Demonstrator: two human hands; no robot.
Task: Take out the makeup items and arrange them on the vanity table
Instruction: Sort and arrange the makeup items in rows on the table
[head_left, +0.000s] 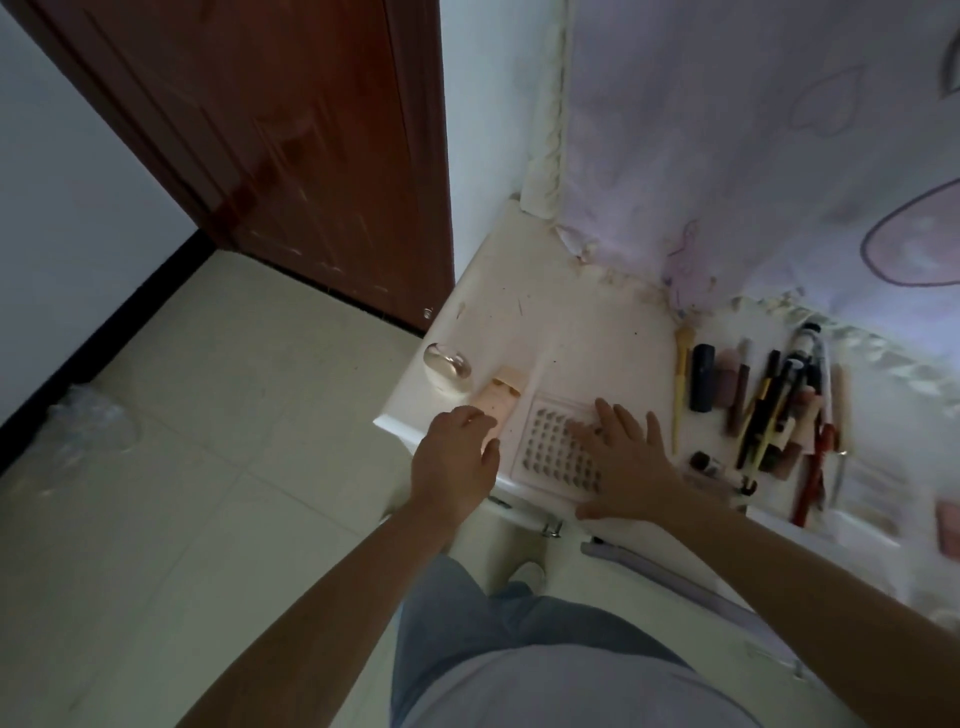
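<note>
Left hand (457, 452) is on the pale pink tube (496, 408), fingers curled over its near end, and the tube lies flat near the front left edge of the white vanity table (524, 317). Whether the grip fully closes around it, I can't tell from this angle. Just right of the tube sits the clear tray of false lashes (553, 449), and the right hand (623, 457) is spread flat on it, fingers wide, palm pressing down on its right side. Left of the tube, by the table's corner, there's a rounded white compact with a glossy top (447, 369). Off to the right, well apart from the tray, a row of pencils, brushes and lipsticks (769, 405) lies lined up side by side. Behind the table hangs a lilac patterned cloth (753, 130); a reddish-brown door (311, 145) stands at left.
</note>
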